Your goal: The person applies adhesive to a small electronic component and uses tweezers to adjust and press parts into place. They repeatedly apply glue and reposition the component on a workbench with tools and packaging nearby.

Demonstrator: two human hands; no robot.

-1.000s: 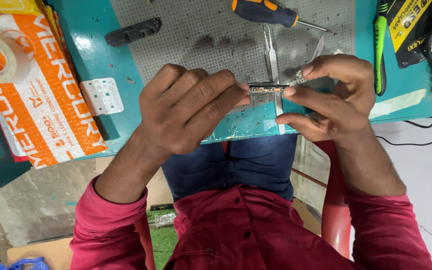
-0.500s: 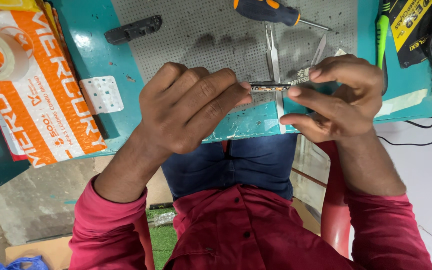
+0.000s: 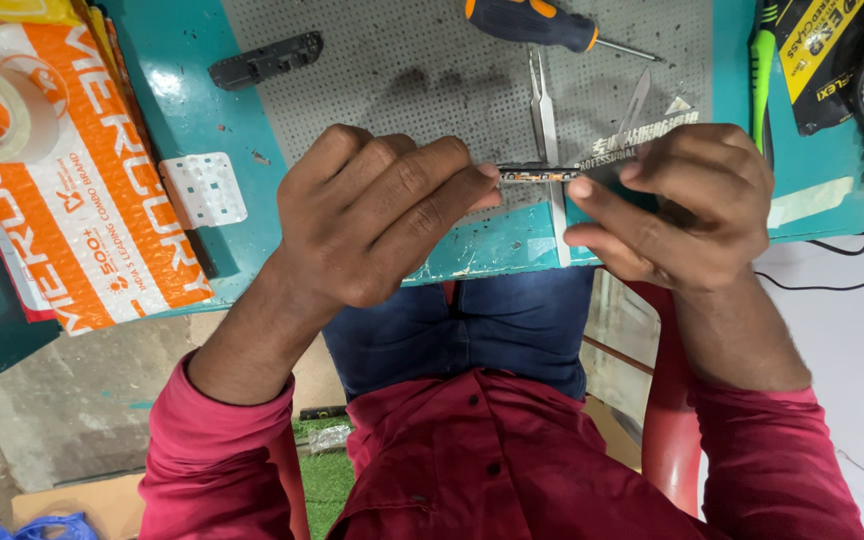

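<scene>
- Left hand (image 3: 382, 220) and right hand (image 3: 677, 200) both pinch a thin narrow circuit strip (image 3: 540, 176) over the teal-painted bench (image 3: 177, 110).
- Grey perforated work mat (image 3: 402, 60) carries steel tweezers (image 3: 544, 110) and a blue-orange screwdriver (image 3: 542, 22).
- Bare concrete floor (image 3: 72, 400) below.

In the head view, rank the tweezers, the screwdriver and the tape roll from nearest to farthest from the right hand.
1. Tweezers: just left of the right hand, on the grey mat.
2. Screwdriver: at the mat's top edge.
3. Tape roll: far left, on the orange packet.
</scene>
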